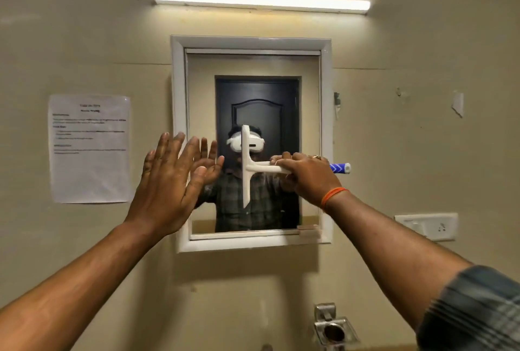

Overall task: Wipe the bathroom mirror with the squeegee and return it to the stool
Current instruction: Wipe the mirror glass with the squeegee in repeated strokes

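Against the mirror [281, 63], right hand [306, 174] grips the squeegee [246, 164]; left hand [168, 179] spread flat, empty.

A: Where's the open glass?

B: The right strip of the mirror [309, 114], above the right hand [306, 176], and the whole top band are bare. The squeegee [247, 166] stands upright mid-glass, splitting it into two halves.

A: And the left half?

B: Partly blocked. The left hand [166, 181] is spread flat over the lower left edge and the frame [178, 97] (fingers fanned wide).

A: Around the mirror?

B: The frame juts from the wall all round. A paper [90, 148] is stuck just left, a lamp [261, 1] runs above, a switch [427, 226] sits low right. Bare wall lies under the frame, down to a metal holder [333, 328].
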